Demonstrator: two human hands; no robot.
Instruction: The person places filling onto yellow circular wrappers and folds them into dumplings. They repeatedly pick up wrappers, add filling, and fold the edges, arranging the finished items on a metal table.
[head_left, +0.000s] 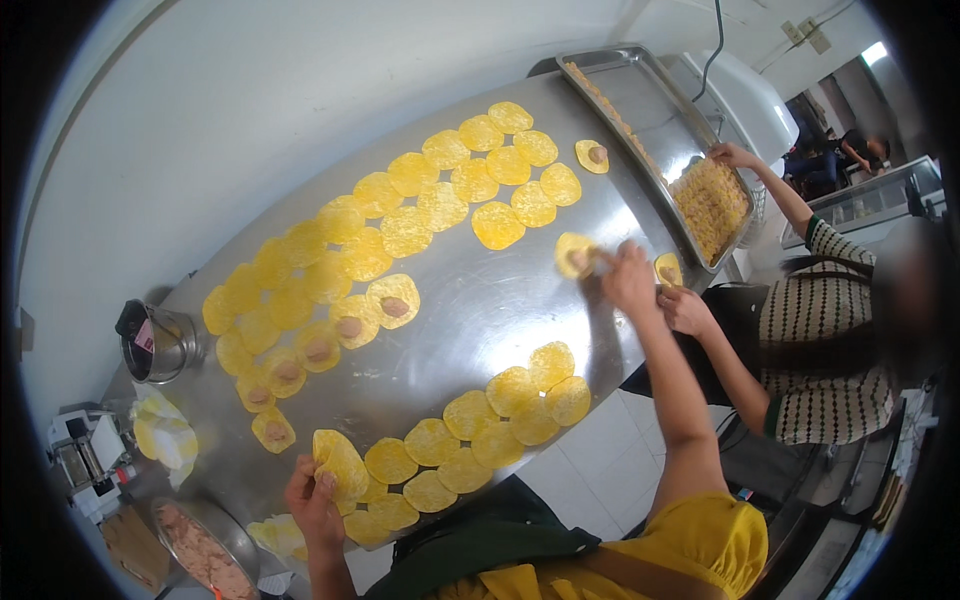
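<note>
While pressed down near the counter's (470, 320) right edge, right hand (628, 280) curled over a yellow wrapper (574, 254), fingertips on its rim; grip too blurred to judge, probably pinching something small against it. Left hand (312, 500) at the near edge, fingers closed round a small stack of wrappers (340, 462), thumb on top. Just beside that stack, along the near edge, a row of overlapping bare wrappers (480, 430) running toward the right. Across the middle and along the far edge, a long band of wrappers (420, 200), several at its left end topped with dabs of pinkish filling (348, 327). At the near left corner, a bowl of filling (200, 550); past it, a metal pot (160, 345). On the far right corner, a metal tray (640, 95) holding finished pieces. Beyond the right edge, another person's hand (685, 308) close to the right hand, a second one (730, 155) reaching to the tray.
</note>
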